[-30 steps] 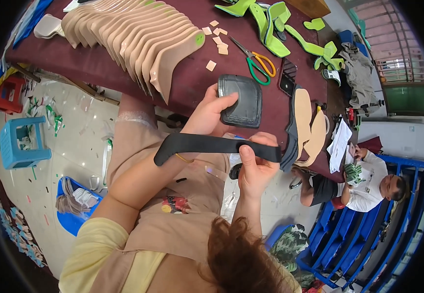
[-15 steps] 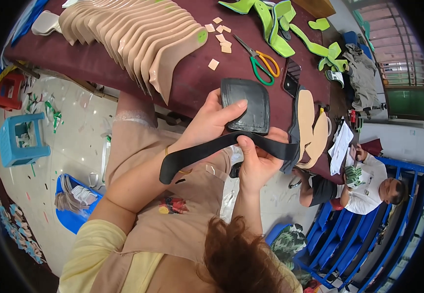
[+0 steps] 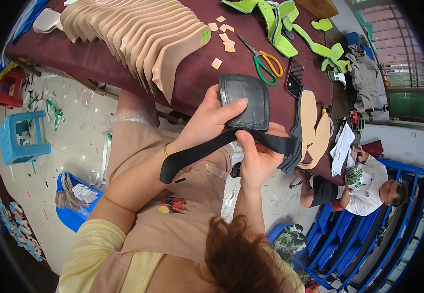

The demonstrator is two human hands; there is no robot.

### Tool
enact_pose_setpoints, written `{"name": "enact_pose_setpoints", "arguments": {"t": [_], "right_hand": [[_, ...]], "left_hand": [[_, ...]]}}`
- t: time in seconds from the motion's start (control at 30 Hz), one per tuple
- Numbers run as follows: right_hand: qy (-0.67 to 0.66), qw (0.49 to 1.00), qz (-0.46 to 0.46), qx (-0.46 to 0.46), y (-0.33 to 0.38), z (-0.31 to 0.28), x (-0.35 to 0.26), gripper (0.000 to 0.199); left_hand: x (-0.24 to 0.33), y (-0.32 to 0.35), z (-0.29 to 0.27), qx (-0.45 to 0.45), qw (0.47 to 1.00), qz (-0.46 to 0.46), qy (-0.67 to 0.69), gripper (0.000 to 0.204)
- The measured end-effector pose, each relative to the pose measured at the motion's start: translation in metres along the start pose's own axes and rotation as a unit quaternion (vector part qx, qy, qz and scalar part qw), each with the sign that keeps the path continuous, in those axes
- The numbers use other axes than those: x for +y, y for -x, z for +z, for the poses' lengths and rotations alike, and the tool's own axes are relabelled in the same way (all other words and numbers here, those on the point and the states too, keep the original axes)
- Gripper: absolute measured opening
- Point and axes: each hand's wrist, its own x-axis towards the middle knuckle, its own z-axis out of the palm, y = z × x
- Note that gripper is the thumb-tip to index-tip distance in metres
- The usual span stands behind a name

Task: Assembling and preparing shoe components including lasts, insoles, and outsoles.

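A black, shiny panel with rounded corners and a stitched-looking edge (image 3: 251, 100) stands tilted over the near edge of the table. My left hand (image 3: 213, 116) grips it, thumb flat across its face and fingers behind. Just below, a broad black strap (image 3: 192, 158) is pinched by my right hand (image 3: 257, 163), its thumb pressing the band close to the panel's lower edge. One end of the strap hangs left over my left forearm; the other runs right past my right fingers. Whether strap and panel are joined, I cannot tell.
On the dark red table (image 3: 197, 78) lie a row of beige curved shells (image 3: 173, 53), small beige squares (image 3: 217, 63), scissors (image 3: 260, 56), a phone (image 3: 294, 78), green pieces (image 3: 282, 36) and beige insole-shaped pieces (image 3: 308, 115). A person (image 3: 366, 185) sits at right. A blue stool (image 3: 23, 139) stands left.
Both hands have shifted very slightly upward with the panel and strap. The table's things sit a little further right and lower in the picture. My grip looks the same.
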Motion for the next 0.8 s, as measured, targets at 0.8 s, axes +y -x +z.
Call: {"name": "enact_pose_setpoints", "arguments": {"t": [0.8], "right_hand": [[-0.006, 0.999, 0.048, -0.014, -0.008, -0.013, -0.020, 0.014]], "left_hand": [[0.022, 0.002, -0.026, -0.100, 0.990, -0.089, -0.053, 0.045]]}}
